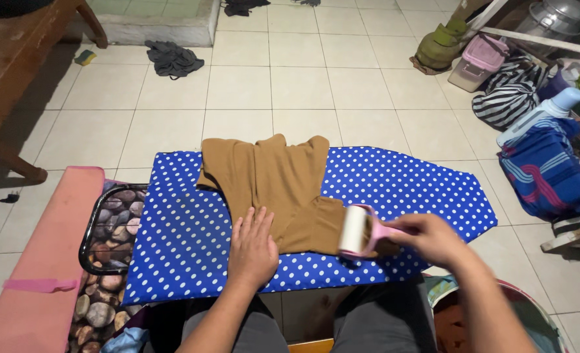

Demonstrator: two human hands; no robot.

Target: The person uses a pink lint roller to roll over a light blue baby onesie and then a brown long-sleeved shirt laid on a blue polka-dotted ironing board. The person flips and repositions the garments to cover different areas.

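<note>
left hand [253, 247] flat on brown garment [273, 189]; right hand [429, 238] holds lint roller [355, 230], handle pointing right

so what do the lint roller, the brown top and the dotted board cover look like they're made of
Lint roller: pink handle looks like smooth moulded plastic; the white drum is probably paper sheets, though it is blurred. Brown top: soft matte knit or fleece-like cloth, going by its limp folds. Board cover: thin woven cloth, blue with printed white dots, lightly creased.
</note>
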